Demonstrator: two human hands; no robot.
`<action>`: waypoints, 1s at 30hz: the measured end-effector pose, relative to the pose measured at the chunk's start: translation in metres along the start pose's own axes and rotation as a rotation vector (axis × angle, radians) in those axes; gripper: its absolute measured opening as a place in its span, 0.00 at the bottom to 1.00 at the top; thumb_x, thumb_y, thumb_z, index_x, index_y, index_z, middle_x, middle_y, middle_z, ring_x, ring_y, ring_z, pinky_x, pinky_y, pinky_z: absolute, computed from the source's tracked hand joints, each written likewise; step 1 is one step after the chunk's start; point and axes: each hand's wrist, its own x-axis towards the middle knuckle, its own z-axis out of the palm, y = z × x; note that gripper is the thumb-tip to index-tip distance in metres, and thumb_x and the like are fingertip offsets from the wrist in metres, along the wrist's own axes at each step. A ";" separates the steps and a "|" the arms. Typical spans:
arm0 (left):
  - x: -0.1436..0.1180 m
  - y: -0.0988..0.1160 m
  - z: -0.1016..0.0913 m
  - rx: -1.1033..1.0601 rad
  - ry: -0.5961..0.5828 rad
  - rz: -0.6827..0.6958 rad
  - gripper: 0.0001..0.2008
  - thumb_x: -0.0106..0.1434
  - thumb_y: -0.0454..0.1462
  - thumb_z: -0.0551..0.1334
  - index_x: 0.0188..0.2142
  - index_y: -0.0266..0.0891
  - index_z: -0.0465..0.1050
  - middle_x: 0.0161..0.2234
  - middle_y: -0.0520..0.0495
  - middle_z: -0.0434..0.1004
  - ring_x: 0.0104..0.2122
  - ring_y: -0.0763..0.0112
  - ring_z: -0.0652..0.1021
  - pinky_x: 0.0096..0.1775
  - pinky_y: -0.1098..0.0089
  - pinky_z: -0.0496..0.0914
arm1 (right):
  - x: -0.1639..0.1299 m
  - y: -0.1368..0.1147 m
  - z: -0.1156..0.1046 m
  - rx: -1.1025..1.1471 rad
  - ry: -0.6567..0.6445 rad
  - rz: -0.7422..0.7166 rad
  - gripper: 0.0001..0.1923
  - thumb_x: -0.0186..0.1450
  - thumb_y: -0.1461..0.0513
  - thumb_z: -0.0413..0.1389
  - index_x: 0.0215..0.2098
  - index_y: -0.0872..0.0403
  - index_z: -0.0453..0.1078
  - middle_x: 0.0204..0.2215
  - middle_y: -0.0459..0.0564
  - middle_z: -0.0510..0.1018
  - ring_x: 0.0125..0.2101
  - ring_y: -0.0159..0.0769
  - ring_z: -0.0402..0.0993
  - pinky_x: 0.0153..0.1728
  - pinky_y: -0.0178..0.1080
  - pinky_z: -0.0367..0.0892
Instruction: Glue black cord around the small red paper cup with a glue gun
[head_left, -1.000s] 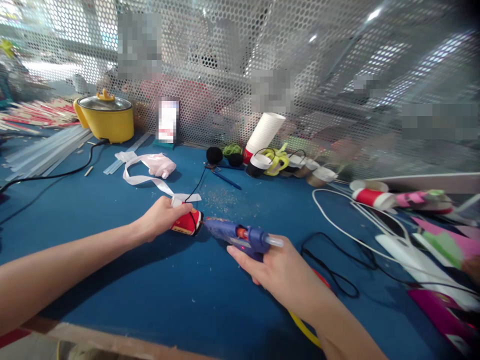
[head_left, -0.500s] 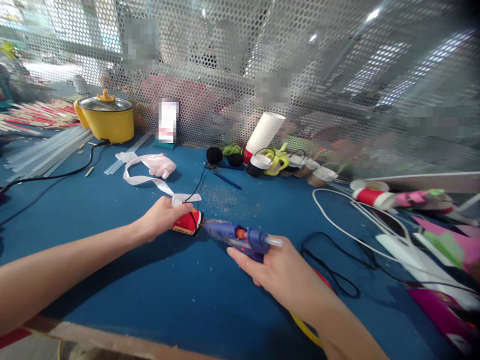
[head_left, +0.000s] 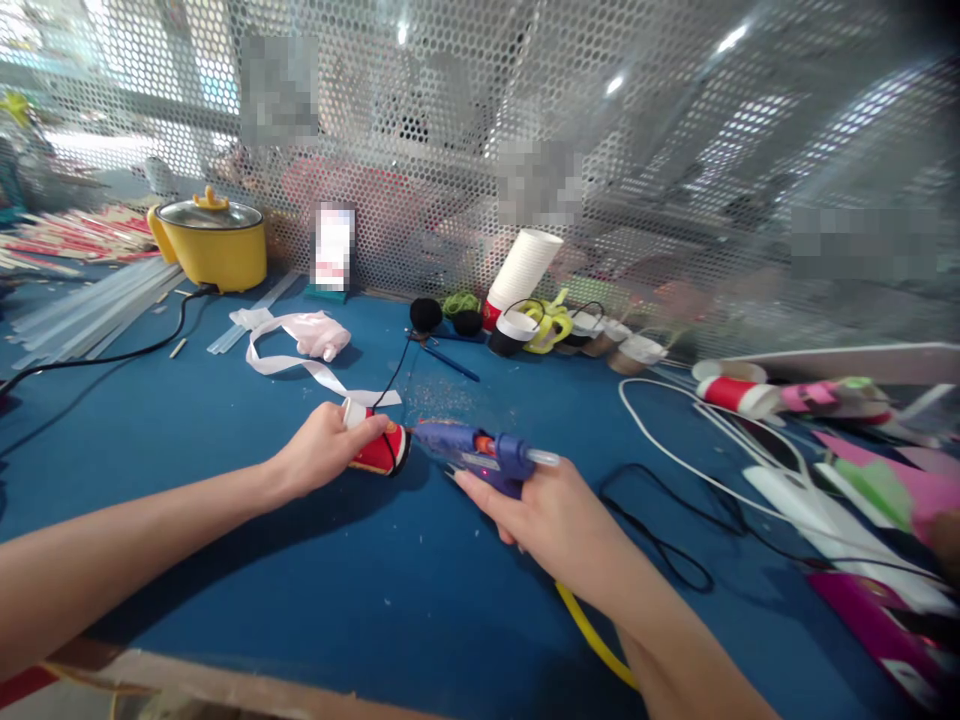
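My left hand (head_left: 324, 447) is closed around a red paper cup (head_left: 381, 452) lying on its side, its base turned to the right. Black yarn (head_left: 394, 375) runs from a black ball (head_left: 426, 314) to the cup and wraps round its base end. My right hand (head_left: 551, 515) grips a blue hot glue gun (head_left: 480, 452) with a clear glue stick poking out of its back. The gun's nozzle points left, right by the cup's base; whether it touches cannot be made out. A white ribbon (head_left: 319, 375) curls just behind the cup.
At the back left stands a yellow electric pot (head_left: 225, 250) beside clear glue sticks (head_left: 97, 315). A phone (head_left: 334, 248) leans near the mesh wall. Stacked paper cups (head_left: 525, 270) and small yarn-handled cups (head_left: 514, 333) stand behind. Cables (head_left: 667, 540) and coloured sheets (head_left: 877, 490) lie right.
The cup has shifted slightly right and turned a little in my left hand. The glue gun has moved slightly up, staying close to the cup's base.
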 end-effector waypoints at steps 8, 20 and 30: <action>-0.003 -0.003 -0.001 0.046 -0.026 0.114 0.21 0.56 0.51 0.52 0.17 0.38 0.56 0.17 0.55 0.50 0.19 0.78 0.54 0.20 0.73 0.49 | 0.001 -0.003 -0.003 0.001 -0.012 0.012 0.08 0.59 0.59 0.53 0.30 0.55 0.71 0.07 0.38 0.63 0.10 0.28 0.62 0.15 0.30 0.59; -0.004 -0.008 0.000 0.057 -0.028 0.160 0.22 0.57 0.51 0.52 0.17 0.38 0.57 0.17 0.56 0.49 0.19 0.78 0.53 0.20 0.73 0.49 | 0.000 -0.001 -0.005 0.028 -0.001 -0.006 0.09 0.59 0.58 0.52 0.30 0.55 0.70 0.08 0.39 0.64 0.10 0.28 0.61 0.15 0.31 0.59; -0.005 -0.003 -0.002 0.026 0.001 0.149 0.21 0.57 0.50 0.53 0.16 0.38 0.55 0.17 0.56 0.50 0.19 0.79 0.53 0.19 0.74 0.48 | -0.002 -0.002 -0.004 0.039 0.007 0.014 0.07 0.59 0.59 0.53 0.29 0.54 0.70 0.08 0.39 0.64 0.10 0.28 0.61 0.14 0.31 0.58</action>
